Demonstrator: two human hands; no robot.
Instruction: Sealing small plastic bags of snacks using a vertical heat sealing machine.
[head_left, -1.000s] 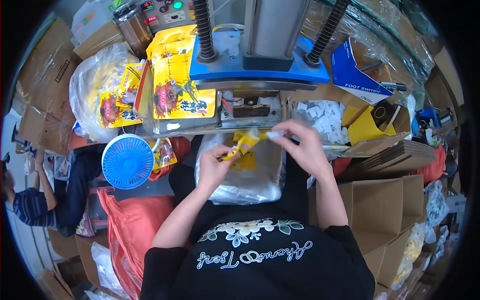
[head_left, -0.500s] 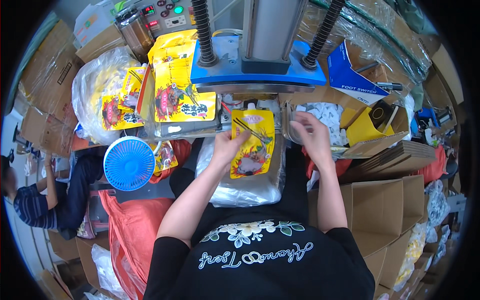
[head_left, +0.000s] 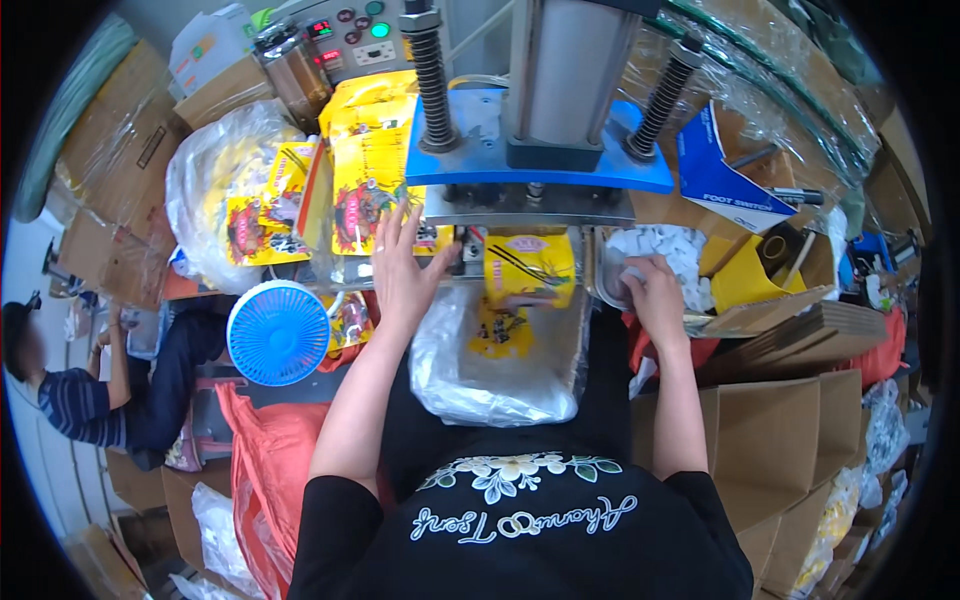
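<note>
A yellow printed pouch (head_left: 528, 266) has its top edge at the blue press (head_left: 535, 150) and curves down over its front. Below it, a clear plastic bag (head_left: 530, 395) lies across my lap, with more yellow print showing on it. My left hand (head_left: 407, 275) is open with fingers spread, over the front edge of the stacked yellow pouches (head_left: 370, 160), holding nothing. At the other side of the press, my right hand (head_left: 655, 300) has its fingers closed by a clear plastic tub (head_left: 606, 275) and a heap of small white pieces (head_left: 655, 240); what it pinches is too small to make out.
A blue fan (head_left: 278, 333) stands left of my forearm. On the right are a blue carton (head_left: 730, 175) and open cardboard boxes (head_left: 760, 440). Red sacking (head_left: 275, 450) lies lower left. Another person (head_left: 85, 400) sits at the far left.
My left hand has let go of the pouch, which now sits at the press, and moved left to the pouch stack. My right hand has lowered beside the tub, its fingers closing.
</note>
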